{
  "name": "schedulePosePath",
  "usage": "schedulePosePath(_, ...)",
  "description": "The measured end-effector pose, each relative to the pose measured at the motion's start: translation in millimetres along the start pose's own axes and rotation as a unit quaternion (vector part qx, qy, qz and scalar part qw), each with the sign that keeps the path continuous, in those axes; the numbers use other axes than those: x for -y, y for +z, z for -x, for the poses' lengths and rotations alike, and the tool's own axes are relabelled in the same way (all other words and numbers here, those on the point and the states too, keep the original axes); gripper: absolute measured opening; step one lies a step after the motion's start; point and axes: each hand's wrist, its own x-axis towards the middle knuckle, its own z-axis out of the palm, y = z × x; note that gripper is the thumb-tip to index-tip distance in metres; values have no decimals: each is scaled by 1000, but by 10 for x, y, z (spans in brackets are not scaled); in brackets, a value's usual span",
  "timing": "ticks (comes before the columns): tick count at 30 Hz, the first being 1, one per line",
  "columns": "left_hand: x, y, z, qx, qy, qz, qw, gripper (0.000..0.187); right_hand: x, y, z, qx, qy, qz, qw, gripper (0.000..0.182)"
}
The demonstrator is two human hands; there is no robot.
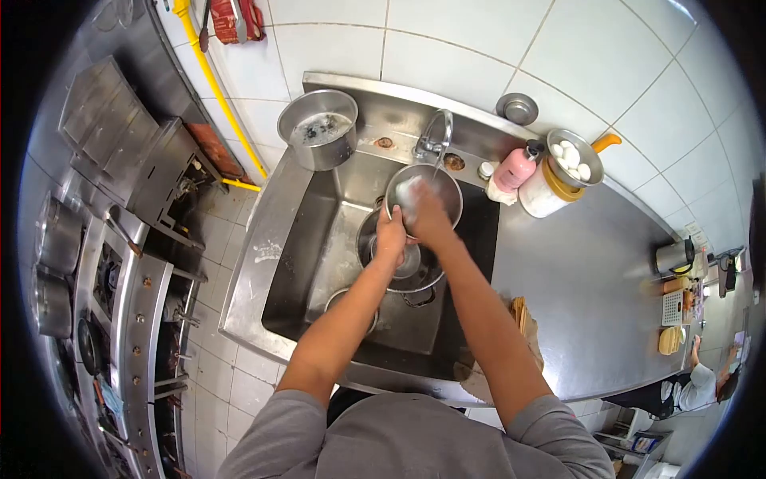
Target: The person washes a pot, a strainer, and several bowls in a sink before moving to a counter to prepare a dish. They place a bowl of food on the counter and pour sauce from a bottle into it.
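Observation:
Over the sink point(319, 255), my left hand point(390, 237) grips the near rim of a round metal bowl point(449, 194), thumb over the edge. Inside the bowl is my right hand point(428, 217), smeared by motion, closed on a white, sponge-like pad point(408, 191). The pad's exact kind is blurred. A thin stream runs from the tap point(432, 146) into the bowl. Below, partly hidden by my hands and the bowl, a larger metal pot point(366, 239) with a dark handle stands in the basin. Another round vessel sits lower left, mostly behind my left forearm.
A deep pot point(319, 152) of foamy water stands at the back left. Right of the tap are a pink pump bottle point(514, 171), a yellow-lidded tub point(541, 193) and a pan of white egg-like things point(571, 157). Stoves point(136, 319) line the left; a person point(694, 387) is far right.

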Motion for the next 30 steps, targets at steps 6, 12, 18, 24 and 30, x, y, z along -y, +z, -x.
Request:
schedulePosePath(6,6,-151,34,14,22,18,999,58,-162,-200,98,197,-137,332,912,20)
schedulePosePath(12,-199,-131,-210,74,-20,59,995,71,-304,33,72,165,-133,207,955,14)
schedulePosePath(18,-262,-49,-54,63,-5,-27,998,67,-208,-69,-22,130,-144,174,965,25)
schedulePosePath(24,-155,-497,-327,136,-38,-98,985,57,-57,-481,72,220,-219,210,927,21)
schedulePosePath(30,-211,-478,-529,315,-187,-132,921,67,183,-476,-292,121,-358,97,921,24)
